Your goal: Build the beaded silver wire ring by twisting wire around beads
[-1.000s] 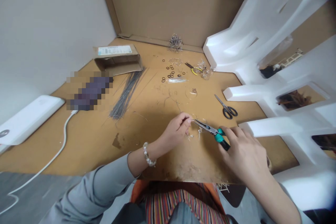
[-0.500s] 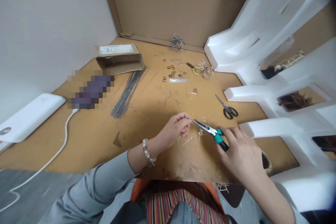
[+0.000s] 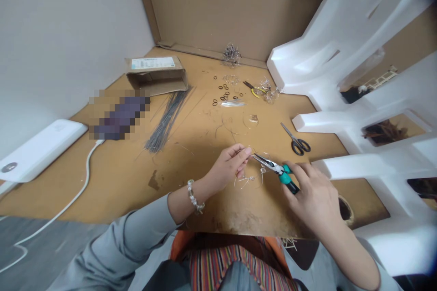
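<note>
The pliers [image 3: 276, 168] were in the right hand [image 3: 314, 195], its fingers closed around the teal-and-black handles; the left hand [image 3: 230, 166] was just left of the pliers' tips, thumb and forefinger pinched together on a thin wire [image 3: 251, 151], the other fingers curled beneath; the wire stuck out from that pinch, arching near the pliers' tips; the jaws looked narrowly parted (too small to tell whether they nipped the wire or only sat beside it).

Over the last second the left fingers had curled into a tighter pinch; a short curve of wire had come into sight at the fingertips, and more of the bent wire pieces [image 3: 248, 179], below and left of the pliers' tips, now showed; this suggested a small change of grip rather than a finished bend, so the piece in hand seemed only partly worked.

On the surface [image 3: 194, 122], black-handled scissors [image 3: 297, 142] lay beyond the pliers and to their right; yellow-handled cutters [image 3: 253, 90] lay farther beyond, beside a wire tangle [image 3: 271, 94]; dark rings [image 3: 226, 96] and straight silver wires [image 3: 232, 104] lay beyond and left of the pliers; a grey wire bundle [image 3: 167, 122] lay well to their left.
</note>
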`<state>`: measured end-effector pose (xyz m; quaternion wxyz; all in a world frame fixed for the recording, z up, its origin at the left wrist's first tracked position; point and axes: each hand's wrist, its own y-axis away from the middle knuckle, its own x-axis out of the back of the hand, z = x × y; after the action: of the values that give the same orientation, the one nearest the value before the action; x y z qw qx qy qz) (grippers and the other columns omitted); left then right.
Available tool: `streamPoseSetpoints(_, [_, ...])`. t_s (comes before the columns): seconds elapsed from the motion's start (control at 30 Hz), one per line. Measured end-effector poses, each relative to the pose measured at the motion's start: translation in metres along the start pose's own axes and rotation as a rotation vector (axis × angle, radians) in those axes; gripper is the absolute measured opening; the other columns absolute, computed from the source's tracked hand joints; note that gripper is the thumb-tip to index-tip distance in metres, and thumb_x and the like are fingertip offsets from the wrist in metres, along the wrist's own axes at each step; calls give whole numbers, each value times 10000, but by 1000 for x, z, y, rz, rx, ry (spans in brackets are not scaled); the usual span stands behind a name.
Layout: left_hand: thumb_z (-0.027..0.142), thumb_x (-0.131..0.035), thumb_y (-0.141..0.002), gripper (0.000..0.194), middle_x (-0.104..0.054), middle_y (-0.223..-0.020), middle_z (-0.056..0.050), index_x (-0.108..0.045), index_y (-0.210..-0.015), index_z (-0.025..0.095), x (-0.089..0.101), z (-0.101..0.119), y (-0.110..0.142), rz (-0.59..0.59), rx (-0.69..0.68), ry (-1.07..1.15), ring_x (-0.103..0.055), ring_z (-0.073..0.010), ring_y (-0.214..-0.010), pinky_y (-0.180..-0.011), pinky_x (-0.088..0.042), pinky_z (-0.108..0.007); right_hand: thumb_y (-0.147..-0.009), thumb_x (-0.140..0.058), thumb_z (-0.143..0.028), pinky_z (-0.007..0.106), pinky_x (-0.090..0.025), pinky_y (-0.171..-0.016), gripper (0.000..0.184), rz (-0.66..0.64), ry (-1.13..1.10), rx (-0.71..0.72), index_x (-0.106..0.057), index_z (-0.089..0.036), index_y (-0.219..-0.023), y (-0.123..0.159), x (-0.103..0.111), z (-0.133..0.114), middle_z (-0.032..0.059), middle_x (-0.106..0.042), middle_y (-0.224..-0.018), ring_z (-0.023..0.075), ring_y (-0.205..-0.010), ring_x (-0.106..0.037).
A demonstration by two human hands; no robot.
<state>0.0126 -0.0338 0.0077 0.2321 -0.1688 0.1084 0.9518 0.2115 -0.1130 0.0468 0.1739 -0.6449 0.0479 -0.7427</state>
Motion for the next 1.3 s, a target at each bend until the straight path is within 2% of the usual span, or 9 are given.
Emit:
streamPoseSetpoints(0.37, [444,-504,-865,337,-397,-493,88,-422,-678,176,0,0,1,13,-25,-157,-424,-40,-386,-429,-354,-180,-805,-571,-320,350,-368,-702,318,17,119,46,-634,-167,-1076,-2,6,0,90,-636,-902,255,-819,-516])
streamPoseSetpoints(0.7, [431,-510,-860,329,-408,-486,85,-426,-672,175,-2,1,1,43,-16,-151,-438,-49,-387,-442,-385,-189,-846,-535,-307,372,-319,-692,270,54,251,118,-637,-197,-1071,-9,21,1,107,-621,-874,267,-814,-483])
streamPoseSetpoints(0.93, [432,-503,-870,330,-410,-491,86,-413,-677,180,-1,-3,1,69,-39,-186,-450,-52,-396,-464,-394,-192,-848,-520,-299,349,-305,-676,254,59,227,176,-640,-170,-1031,-12,20,4,95,-644,-842,241,-784,-506])
streamPoseSetpoints(1.13, [420,-496,-878,320,-413,-498,84,-418,-683,179,-4,-1,4,86,-48,-199,-459,-54,-402,-472,-403,-193,-846,-537,-326,348,-302,-672,260,47,243,141,-641,-169,-1026,-7,25,-2,83,-643,-810,239,-777,-517])
streamPoseSetpoints(1.3, [416,-491,-880,309,-396,-505,87,-437,-698,173,-4,0,3,95,-46,-132,-448,-47,-392,-455,-421,-190,-852,-544,-306,361,-294,-687,270,97,291,132,-632,-179,-1073,-5,22,-7,82,-634,-818,241,-773,-501])
